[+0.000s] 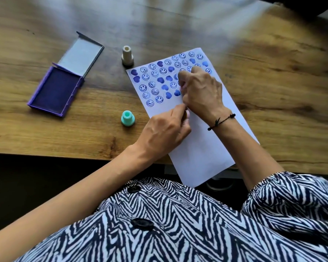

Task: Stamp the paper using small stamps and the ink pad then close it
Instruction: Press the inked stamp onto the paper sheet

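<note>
A white paper [203, 148] lies slanted on the table, its upper part covered with blue smiley and heart prints. My left hand [165, 133] pinches a small yellowish stamp [187, 114] just above the paper's blank middle. My right hand [201, 91] rests on the printed rows with its fingers curled around a pale pink stamp that is mostly hidden; its thumb reaches down to the yellowish stamp. The purple ink pad [55, 91] lies open at the left, its grey lid [80, 55] folded back. A beige stamp [127, 55] and a teal stamp [127, 118] stand upright on the table.
The wooden table's [273, 82] front edge runs below my wrists, and the paper's lower corner hangs over it. A black cord bracelet [222, 121] circles my right wrist. My zebra-patterned shirt [178, 224] fills the bottom of the view.
</note>
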A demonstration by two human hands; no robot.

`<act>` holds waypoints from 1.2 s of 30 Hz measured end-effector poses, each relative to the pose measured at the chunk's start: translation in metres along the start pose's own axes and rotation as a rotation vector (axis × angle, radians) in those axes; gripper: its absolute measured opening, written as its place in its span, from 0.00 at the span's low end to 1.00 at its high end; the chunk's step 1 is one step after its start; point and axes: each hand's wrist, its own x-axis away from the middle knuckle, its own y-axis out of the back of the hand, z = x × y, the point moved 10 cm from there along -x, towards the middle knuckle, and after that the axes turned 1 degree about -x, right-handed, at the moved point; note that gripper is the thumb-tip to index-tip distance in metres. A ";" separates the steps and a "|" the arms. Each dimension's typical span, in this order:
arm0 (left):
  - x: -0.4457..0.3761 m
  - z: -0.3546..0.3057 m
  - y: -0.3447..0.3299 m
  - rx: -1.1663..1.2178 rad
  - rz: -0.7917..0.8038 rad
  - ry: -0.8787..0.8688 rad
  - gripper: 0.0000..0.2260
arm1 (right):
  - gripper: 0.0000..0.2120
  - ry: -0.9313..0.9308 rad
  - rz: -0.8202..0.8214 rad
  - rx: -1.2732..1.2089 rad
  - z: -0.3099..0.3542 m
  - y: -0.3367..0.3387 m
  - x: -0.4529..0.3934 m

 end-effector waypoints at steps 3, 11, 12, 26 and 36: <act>0.000 0.001 0.001 0.004 -0.022 0.014 0.10 | 0.08 -0.027 0.022 -0.089 -0.006 0.000 -0.001; 0.000 0.010 0.000 0.111 0.009 0.110 0.11 | 0.06 -0.502 -0.077 -1.196 -0.086 0.028 0.044; 0.000 0.014 0.000 0.158 0.019 0.147 0.11 | 0.05 -0.522 -0.046 -1.232 -0.086 0.024 0.052; 0.005 0.047 0.016 0.871 0.020 0.512 0.06 | 0.03 -0.347 -0.010 -1.371 -0.001 0.017 0.075; 0.009 0.067 0.071 0.537 -0.080 0.443 0.07 | 0.03 -0.262 -0.024 -1.361 0.045 0.017 0.056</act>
